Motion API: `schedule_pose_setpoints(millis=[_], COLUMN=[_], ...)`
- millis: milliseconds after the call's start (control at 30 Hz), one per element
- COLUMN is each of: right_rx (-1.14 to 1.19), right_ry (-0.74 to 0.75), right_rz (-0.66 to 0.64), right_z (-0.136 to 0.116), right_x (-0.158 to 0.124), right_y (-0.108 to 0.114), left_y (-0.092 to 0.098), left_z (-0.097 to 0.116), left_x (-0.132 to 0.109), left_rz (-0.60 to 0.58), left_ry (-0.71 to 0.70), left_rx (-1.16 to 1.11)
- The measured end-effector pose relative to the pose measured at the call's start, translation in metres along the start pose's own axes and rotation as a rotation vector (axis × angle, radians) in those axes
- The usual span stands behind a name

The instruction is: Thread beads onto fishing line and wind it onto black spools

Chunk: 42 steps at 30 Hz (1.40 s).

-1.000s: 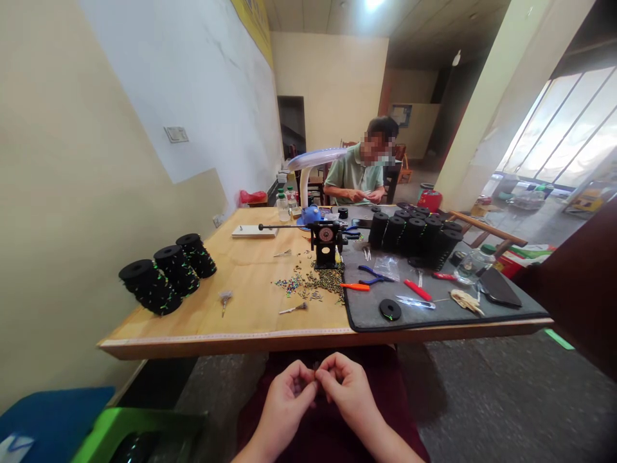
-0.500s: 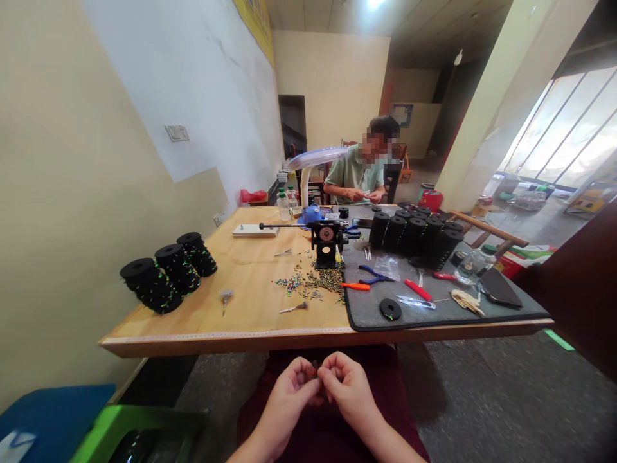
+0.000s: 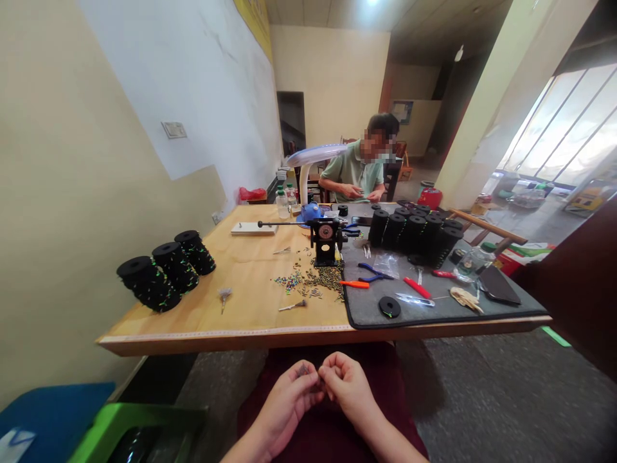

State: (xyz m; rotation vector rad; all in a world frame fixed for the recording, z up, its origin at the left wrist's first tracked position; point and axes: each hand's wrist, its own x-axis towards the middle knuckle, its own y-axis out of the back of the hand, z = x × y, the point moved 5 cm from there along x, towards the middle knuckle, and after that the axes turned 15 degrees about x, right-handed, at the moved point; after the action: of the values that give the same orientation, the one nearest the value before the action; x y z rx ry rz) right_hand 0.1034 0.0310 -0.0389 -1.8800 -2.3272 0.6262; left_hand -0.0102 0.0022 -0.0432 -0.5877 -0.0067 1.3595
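Below the table's front edge, over a dark red cloth on my lap [image 3: 332,431], my two hands meet at the fingertips. My left hand [image 3: 294,392] has its fingers curled and pinched around something small and dark that I cannot make out. Thumb and forefinger of my right hand [image 3: 344,386] are pressed together against it; what they grip is too small to name. On the wooden table [image 3: 193,315] ahead lie a heap of small brass-coloured pieces [image 3: 328,278], some coloured beads [image 3: 289,281] and a small brush-like bundle [image 3: 294,305].
A black winding device [image 3: 326,241] and a blue lamp [image 3: 311,211] stand mid-table. Black spools [image 3: 149,283] stand left, more [image 3: 417,231] right on a grey mat [image 3: 366,315] with pliers [image 3: 375,273] and scissors [image 3: 414,299]. Across sits a person [image 3: 357,173].
My left hand's fingers have shifted and opened slightly around the small thing. My right hand is nearly unmoved. The person across has drawn their hands a little apart.
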Motion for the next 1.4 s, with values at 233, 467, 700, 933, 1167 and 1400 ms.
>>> schedule_pose_setpoints(millis=[233, 467, 700, 933, 1167, 1400], right_rx=[-0.022, 0.02, 0.052, 0.142, 0.251, 0.322], right_ry=[0.043, 0.006, -0.097, -0.172, -0.223, -0.256], right_rz=[0.001, 0.006, 0.007, -0.014, -0.018, 0.006], right_z=[0.0, 0.002, 0.001, 0.007, 0.006, 0.007], right_x=[0.0, -0.004, -0.01, -0.013, -0.014, -0.013], right_y=[0.0, -0.001, -0.004, -0.006, -0.009, -0.009], left_y=[-0.001, 0.001, 0.005, 0.009, 0.007, 0.003], left_z=[0.003, 0.009, 0.013, 0.016, 0.026, 0.034], left_x=[0.0, -0.002, -0.002, -0.003, -0.007, -0.014], left_rz=[0.037, 0.128, 0.189, 0.23, 0.28, 0.335], left_ry=[-0.006, -0.083, -0.163, -0.23, -0.322, -0.405], left_rx=[0.01, 0.11, 0.291, 0.435, 0.559, 0.677])
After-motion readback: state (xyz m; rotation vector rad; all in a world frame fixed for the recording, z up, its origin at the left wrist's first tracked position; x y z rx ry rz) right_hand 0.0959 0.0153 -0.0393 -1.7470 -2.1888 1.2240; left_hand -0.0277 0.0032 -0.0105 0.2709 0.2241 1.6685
